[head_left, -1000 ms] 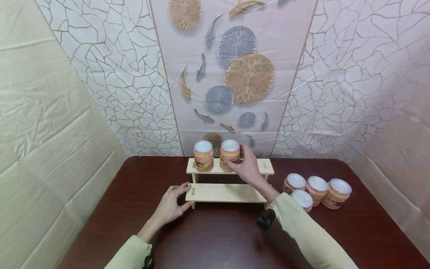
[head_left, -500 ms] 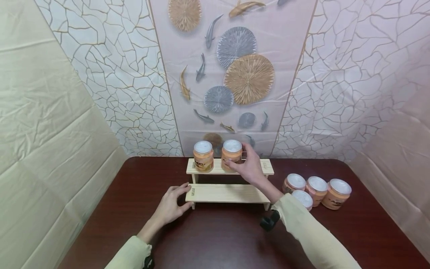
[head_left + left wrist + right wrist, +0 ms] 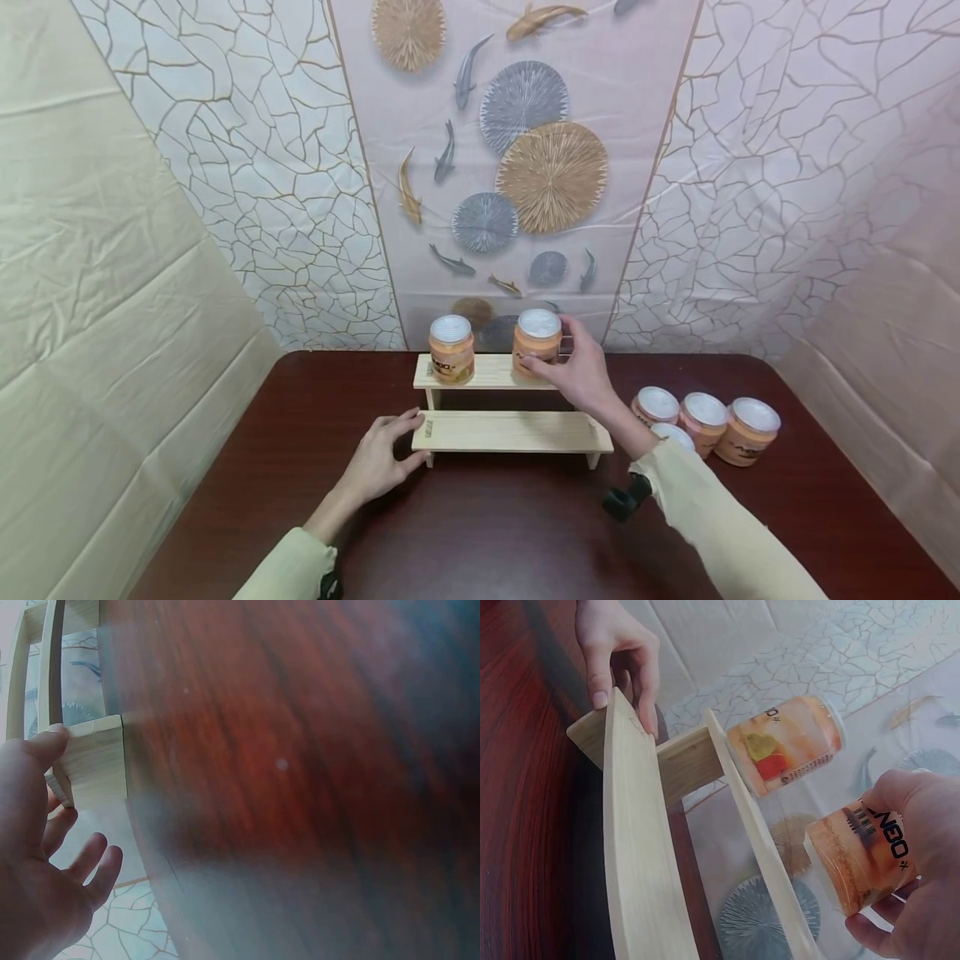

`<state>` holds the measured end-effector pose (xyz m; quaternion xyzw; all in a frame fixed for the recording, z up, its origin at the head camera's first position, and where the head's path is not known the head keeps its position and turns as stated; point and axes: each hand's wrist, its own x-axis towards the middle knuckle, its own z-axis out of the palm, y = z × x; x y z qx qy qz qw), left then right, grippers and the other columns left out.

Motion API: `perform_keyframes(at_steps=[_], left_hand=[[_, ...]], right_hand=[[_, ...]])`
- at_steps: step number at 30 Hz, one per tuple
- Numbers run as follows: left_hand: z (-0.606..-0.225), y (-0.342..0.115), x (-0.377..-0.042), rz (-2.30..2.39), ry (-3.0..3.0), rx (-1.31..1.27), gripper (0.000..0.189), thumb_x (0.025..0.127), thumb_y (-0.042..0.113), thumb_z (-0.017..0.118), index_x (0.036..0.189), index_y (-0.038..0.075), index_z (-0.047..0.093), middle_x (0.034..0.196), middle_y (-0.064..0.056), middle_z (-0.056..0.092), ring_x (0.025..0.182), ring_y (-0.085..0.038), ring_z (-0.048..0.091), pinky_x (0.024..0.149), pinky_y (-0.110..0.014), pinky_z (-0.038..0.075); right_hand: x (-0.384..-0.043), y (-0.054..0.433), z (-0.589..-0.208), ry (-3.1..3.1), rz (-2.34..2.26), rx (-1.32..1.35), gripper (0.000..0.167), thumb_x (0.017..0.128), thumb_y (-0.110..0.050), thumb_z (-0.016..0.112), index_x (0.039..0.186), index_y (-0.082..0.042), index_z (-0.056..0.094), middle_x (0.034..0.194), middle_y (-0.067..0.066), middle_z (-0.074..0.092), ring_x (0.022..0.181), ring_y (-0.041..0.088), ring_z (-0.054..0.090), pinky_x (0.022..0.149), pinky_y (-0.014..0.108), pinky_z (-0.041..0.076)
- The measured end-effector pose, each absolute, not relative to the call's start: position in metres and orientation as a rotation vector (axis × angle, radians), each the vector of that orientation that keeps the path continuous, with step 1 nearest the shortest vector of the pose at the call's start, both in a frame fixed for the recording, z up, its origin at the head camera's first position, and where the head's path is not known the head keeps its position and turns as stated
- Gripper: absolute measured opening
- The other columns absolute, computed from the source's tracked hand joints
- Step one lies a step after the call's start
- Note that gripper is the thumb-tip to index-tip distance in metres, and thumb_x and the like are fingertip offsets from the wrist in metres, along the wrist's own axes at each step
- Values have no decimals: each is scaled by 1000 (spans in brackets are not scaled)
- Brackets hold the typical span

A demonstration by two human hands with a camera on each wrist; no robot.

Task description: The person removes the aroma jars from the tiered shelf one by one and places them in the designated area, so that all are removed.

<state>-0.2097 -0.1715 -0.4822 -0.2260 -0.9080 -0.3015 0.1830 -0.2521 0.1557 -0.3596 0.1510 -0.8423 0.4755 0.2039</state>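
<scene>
A two-tier wooden display rack (image 3: 510, 431) stands on the table. My left hand (image 3: 381, 454) pinches the left end of its lower shelf between thumb and fingers; in the left wrist view the other fingers of the left hand (image 3: 45, 855) hang off the wood. One orange jar (image 3: 452, 354) with a silvery-white lid rests upright at the left of the upper shelf. My right hand (image 3: 585, 367) grips a second such jar (image 3: 536, 346) over the right half of that shelf. In the right wrist view this held jar (image 3: 855, 859) looks slightly apart from the board.
Several more orange jars (image 3: 703, 421) stand grouped on the dark red-brown table (image 3: 495, 525), right of the rack; the right forearm partly covers one. A patterned cloth (image 3: 517, 275) hangs behind the table, with plain beige cloth (image 3: 112, 350) at the sides.
My right hand has shifted its jar rightward along the upper shelf, widening the gap to the left jar. The left hand has stayed on the lower shelf's end.
</scene>
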Motion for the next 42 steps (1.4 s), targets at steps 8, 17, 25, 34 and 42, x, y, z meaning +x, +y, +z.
perform_keyframes(at_steps=[8, 17, 25, 34, 42], left_hand=[[-482, -172, -210, -848, -2557, -640, 57, 78, 20, 87, 129, 3, 68, 136, -10, 61, 112, -35, 58, 87, -55, 50], [-483, -172, -211, -863, -2567, -640, 57, 78, 21, 86, 129, 4, 67, 137, -10, 61, 113, -35, 57, 89, -55, 49], [-481, -172, -210, -856, -2574, -636, 57, 78, 22, 86, 129, 3, 67, 136, -12, 61, 113, -37, 57, 88, -56, 49], [-480, -171, -210, -837, -2539, -660, 56, 78, 19, 86, 128, 1, 67, 135, -14, 62, 111, -38, 58, 86, -56, 50], [-482, -171, -211, -824, -2542, -655, 56, 79, 20, 86, 128, 1, 67, 135, -14, 62, 111, -38, 58, 86, -56, 50]], right_hand=[[-242, 174, -349, -2347, 1314, 427, 76, 77, -14, 87, 139, 2, 47, 121, 22, 57, 98, 36, 62, 81, 50, 53], [-230, 196, -341, -2349, 1265, 386, 73, 78, -16, 87, 137, 4, 48, 117, 22, 58, 94, 37, 66, 79, 45, 53], [-218, 220, -336, -2357, 1201, 337, 73, 80, -18, 86, 138, 3, 48, 118, 20, 58, 100, 36, 63, 78, 30, 53], [-197, 244, -333, -2390, 1084, 298, 78, 80, -22, 86, 143, 1, 46, 121, 20, 58, 99, 34, 60, 79, 31, 44], [-183, 262, -332, -2387, 1016, 250, 78, 79, -21, 86, 143, -1, 47, 120, 19, 59, 94, 28, 57, 71, 24, 41]])
